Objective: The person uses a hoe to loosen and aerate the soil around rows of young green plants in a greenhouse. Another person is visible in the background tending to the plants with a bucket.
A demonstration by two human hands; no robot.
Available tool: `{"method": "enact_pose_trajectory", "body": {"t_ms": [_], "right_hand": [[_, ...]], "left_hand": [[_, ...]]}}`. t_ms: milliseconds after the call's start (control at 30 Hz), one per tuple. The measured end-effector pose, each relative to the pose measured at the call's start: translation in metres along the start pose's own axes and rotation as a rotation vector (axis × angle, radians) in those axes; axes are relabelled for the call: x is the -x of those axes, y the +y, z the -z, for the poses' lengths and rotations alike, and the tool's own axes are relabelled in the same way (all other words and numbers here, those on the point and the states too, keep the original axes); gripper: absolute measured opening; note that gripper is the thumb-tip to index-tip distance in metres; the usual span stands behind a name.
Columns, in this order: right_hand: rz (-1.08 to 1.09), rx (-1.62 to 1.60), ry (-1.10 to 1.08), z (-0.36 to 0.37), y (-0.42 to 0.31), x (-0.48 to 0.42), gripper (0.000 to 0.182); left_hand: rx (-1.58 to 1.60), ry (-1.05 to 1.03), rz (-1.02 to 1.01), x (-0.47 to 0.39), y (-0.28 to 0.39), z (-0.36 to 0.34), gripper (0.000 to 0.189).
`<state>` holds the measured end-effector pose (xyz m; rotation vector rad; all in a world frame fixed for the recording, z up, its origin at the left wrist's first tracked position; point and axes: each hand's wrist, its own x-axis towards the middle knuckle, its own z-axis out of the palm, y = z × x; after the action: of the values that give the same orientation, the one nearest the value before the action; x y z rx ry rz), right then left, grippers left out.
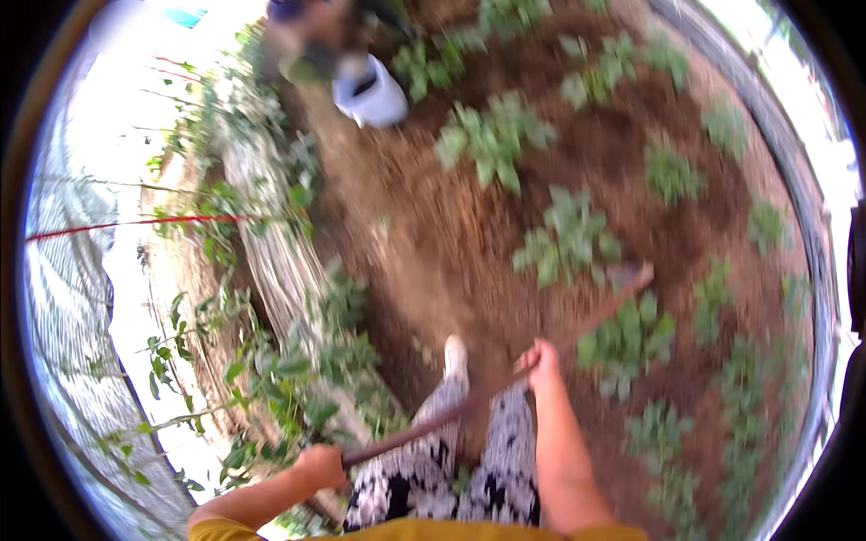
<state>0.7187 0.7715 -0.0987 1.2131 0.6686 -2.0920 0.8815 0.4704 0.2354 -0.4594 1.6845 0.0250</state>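
A long-handled hoe slants across my body from lower left to upper right. My left hand grips the rear end of its wooden handle. Farther along the shaft, my right hand is closed around it in front of my legs. The hoe's head is at the far right end, blurred, between two leafy green plants; I cannot tell whether it touches the soil. One of these plants grows just beyond the head, the other just on the near side.
Brown soil carries rows of plants. To the left runs a sheet-covered bed with climbing vines, a red string and netting. A person bends near a white bucket ahead. A dark pipe-like edge curves along the right.
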Motion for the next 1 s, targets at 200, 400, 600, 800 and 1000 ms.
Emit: {"method": "enact_pose_trajectory", "body": {"t_ms": [200,400,600,800,1000], "right_hand": [[-0.008,-0.095,0.234,-0.013,0.018,0.000,0.024],[0.044,-0.067,0.347,0.014,0.030,-0.008,0.026],[0.090,-0.128,0.436,0.004,0.059,0.012,0.013],[0.337,-0.034,0.317,-0.009,0.014,0.055,0.013],[0.644,0.119,0.387,-0.013,-0.042,0.044,0.010]], "left_hand": [[0.071,0.070,0.014,-0.017,-0.019,-0.039,0.030],[0.101,0.178,-0.031,-0.030,-0.022,-0.084,0.027],[0.094,0.342,-0.079,-0.077,-0.059,-0.141,0.029],[0.258,0.500,-0.316,-0.152,-0.019,-0.161,0.033],[0.454,0.441,-0.450,-0.224,0.067,-0.163,0.023]]}}
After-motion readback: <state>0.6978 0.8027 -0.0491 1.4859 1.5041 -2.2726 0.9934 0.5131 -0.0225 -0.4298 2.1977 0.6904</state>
